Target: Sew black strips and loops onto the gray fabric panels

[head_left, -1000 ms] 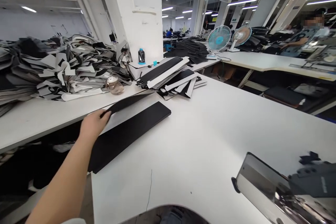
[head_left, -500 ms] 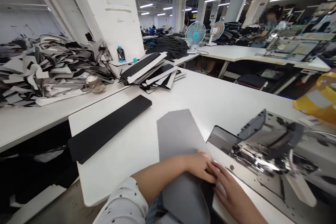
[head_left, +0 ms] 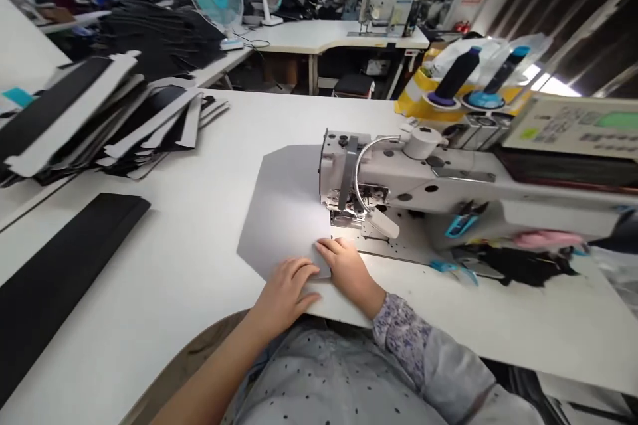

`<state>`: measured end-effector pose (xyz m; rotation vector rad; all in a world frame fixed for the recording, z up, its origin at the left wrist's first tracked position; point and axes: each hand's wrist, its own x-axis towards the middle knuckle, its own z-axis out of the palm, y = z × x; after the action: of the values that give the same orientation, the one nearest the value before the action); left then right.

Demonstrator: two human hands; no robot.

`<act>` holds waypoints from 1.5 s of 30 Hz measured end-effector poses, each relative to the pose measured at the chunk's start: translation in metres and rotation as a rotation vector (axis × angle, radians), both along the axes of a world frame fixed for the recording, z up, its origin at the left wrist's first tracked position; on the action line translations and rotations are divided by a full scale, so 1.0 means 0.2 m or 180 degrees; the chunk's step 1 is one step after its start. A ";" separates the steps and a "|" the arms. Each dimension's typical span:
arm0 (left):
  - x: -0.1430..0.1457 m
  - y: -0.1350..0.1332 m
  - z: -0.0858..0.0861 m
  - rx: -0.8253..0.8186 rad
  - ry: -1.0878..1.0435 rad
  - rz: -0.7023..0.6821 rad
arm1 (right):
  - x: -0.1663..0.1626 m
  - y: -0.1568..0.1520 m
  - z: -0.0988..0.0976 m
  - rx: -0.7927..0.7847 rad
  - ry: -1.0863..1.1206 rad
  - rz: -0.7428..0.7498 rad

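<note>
And here you are, low centre: your left hand (head_left: 290, 289) lies fingers-down on the near edge of the grey panel (head_left: 279, 212), thumb apart, pressing rather than pinching. Your right hand (head_left: 353, 275) sets fingertips on the near right corner; whether the thumb grips below, I can't tell. The panel lies flat mid-frame, right beside the sewing machine (head_left: 413, 169). It looks thin, light and pliable, probably quick to skid on this smooth white tabletop (head_left: 184, 265). Spread fingers near its edges should suit; a hard pinch might crease it. Away upper left, the pile of black-and-white strips (head_left: 104, 113).
</note>
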<state>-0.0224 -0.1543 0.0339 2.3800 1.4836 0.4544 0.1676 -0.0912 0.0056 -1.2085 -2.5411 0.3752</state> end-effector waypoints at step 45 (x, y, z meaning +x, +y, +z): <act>0.06 0.58 -0.16 0.0822 -0.0064 -0.0162 | 0.03 0.11 -0.05 0.0699 -0.0495 -0.0783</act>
<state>-0.0107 -0.0390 0.0011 2.5927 1.4275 0.6933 0.1735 -0.0698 -0.0042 -1.4885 -2.4377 -0.0551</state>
